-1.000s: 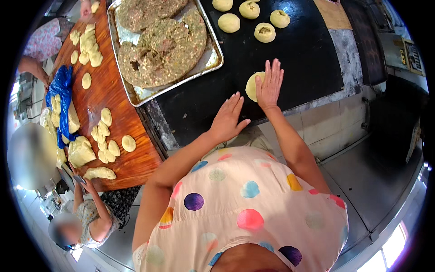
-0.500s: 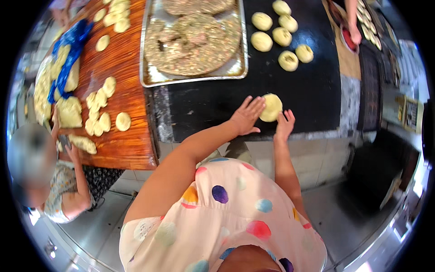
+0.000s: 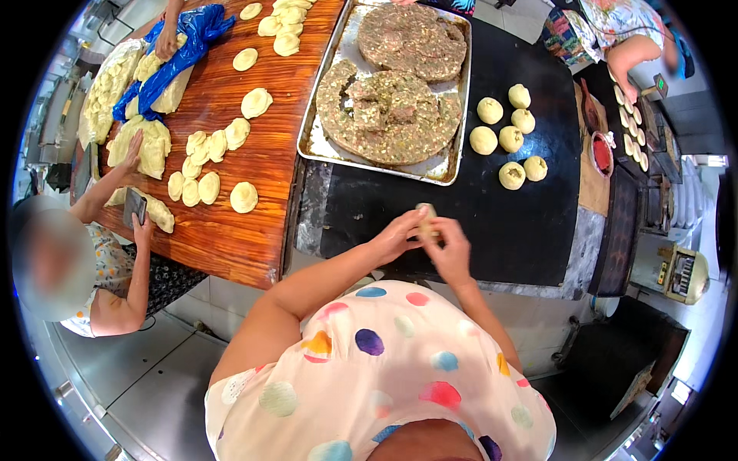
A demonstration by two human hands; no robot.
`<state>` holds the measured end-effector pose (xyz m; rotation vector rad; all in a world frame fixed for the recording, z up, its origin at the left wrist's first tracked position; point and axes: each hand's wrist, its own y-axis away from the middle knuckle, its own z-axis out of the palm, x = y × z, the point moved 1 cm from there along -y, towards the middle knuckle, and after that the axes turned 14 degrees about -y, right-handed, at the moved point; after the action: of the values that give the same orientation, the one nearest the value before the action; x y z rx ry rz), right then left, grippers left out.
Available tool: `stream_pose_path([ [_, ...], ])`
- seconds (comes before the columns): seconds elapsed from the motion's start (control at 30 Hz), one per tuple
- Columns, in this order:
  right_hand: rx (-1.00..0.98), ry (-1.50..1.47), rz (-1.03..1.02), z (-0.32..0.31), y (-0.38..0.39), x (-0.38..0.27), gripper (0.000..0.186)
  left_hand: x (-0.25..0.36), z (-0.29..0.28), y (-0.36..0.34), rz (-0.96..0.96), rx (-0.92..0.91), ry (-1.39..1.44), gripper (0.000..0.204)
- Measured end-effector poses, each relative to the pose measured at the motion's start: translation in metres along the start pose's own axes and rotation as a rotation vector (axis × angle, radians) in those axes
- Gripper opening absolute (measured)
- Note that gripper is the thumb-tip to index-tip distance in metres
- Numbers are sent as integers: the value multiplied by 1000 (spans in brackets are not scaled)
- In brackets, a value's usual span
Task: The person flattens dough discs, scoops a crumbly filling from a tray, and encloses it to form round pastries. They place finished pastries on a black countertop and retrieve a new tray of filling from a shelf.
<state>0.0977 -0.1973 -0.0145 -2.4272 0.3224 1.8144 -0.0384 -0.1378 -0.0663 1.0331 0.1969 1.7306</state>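
Observation:
Above the near edge of the black worktop (image 3: 430, 265), both my hands are closed around a small piece of pale dough (image 3: 427, 221), which stands on edge, largely covered by fingers. My left hand (image 3: 398, 237) holds its left side. On the other side, my right hand (image 3: 450, 253) pinches it, its fingers slightly blurred. Beyond them lies a metal tray (image 3: 327, 146) with two big rounds of chopped filling (image 3: 392, 115); the nearer one has a dug-out hollow. Several round dough balls (image 3: 510, 138) sit right of the tray, some with puckered tops.
At left, a wooden table (image 3: 254, 230) bears several dough discs (image 3: 244, 197), dough slabs and a blue plastic bag (image 3: 173, 77). A co-worker there holds a scraper (image 3: 135, 207); another person's hand touches the bag. Far right, a red-filled bowl (image 3: 602, 154) stands near small flat cakes and another person's arm.
The flat dough disc has left the worktop and is now held up between my hands. My view has shifted. The left co-worker's hand now rests on a dough slab.

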Motion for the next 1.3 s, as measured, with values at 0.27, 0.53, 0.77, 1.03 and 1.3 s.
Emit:
stream_pose_path([
  [0.27,-30,89,-227,38,-208,-4,40,53,-86,61,197,283,242,38],
  [0.53,-396,208,62,47,-280,64,51,28,-102,91,175,435,291,38],
  [0.77,-442,445,-397,34,-232,17,69,39,-111,85,194,424,332,36],
  [1.03,-482,357,-195,40,-245,28,71,71,-78,57,233,356,316,37],
  [1.3,-338,-88,-185,38,-174,-52,70,116,-53,21,392,122,449,40],
])
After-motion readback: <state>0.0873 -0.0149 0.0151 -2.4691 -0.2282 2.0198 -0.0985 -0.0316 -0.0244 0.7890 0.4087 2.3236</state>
